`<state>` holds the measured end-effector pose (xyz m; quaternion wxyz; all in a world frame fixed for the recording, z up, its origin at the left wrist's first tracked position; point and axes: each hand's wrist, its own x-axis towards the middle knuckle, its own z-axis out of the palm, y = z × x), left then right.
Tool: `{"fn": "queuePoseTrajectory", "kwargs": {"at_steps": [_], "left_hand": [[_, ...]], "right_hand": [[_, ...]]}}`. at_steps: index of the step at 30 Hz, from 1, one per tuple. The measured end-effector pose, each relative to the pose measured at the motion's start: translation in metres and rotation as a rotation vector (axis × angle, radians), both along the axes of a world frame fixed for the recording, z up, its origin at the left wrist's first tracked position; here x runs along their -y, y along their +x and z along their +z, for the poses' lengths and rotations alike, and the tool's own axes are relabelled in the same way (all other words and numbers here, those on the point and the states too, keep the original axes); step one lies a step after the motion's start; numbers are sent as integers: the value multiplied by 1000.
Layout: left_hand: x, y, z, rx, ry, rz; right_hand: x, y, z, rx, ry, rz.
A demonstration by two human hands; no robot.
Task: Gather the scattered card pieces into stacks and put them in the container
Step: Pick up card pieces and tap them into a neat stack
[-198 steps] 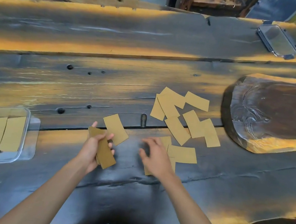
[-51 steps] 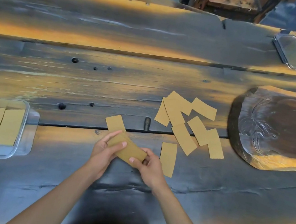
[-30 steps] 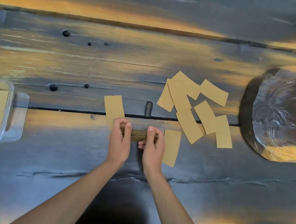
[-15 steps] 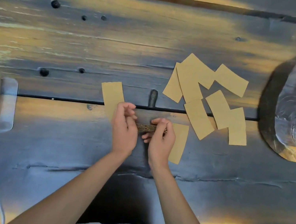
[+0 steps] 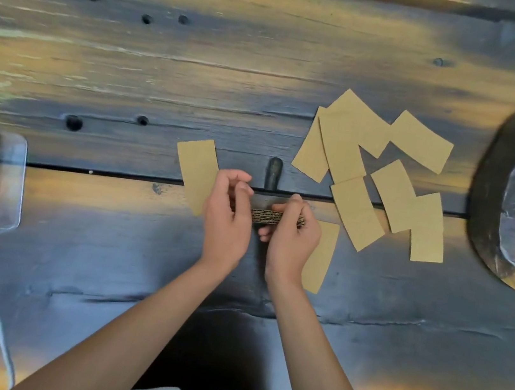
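Still both hands squaring card stack; view closer.

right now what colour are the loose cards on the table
Tan, kraft-brown cards, plain with no print, on the dark table. Head view shows it.

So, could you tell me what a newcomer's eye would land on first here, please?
Probably the two hands at the centre, left hand and right hand, holding a stack of cards on edge between them. Next, the loose cards fanned out up and to the right on the dark wooden table, and the clear container at the left edge.
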<state>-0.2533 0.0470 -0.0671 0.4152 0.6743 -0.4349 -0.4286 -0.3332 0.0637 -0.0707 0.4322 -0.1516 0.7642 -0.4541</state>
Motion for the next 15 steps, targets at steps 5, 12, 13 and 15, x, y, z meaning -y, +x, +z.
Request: {"fn": "queuePoseTrajectory", "kwargs": {"at_steps": [5, 12, 13, 15], "left_hand": [[-4, 5, -6, 53, 22, -24], [6, 12, -2, 126, 9, -159], [7, 16, 0, 149, 0, -240], [10, 28, 9, 209, -34, -449]], "right_hand": [[-6, 4, -2, -24, -31, 46], [3, 5, 2, -50, 35, 33], [4, 4, 4, -66, 45, 41], [5, 2, 12, -112, 48, 98]]}}
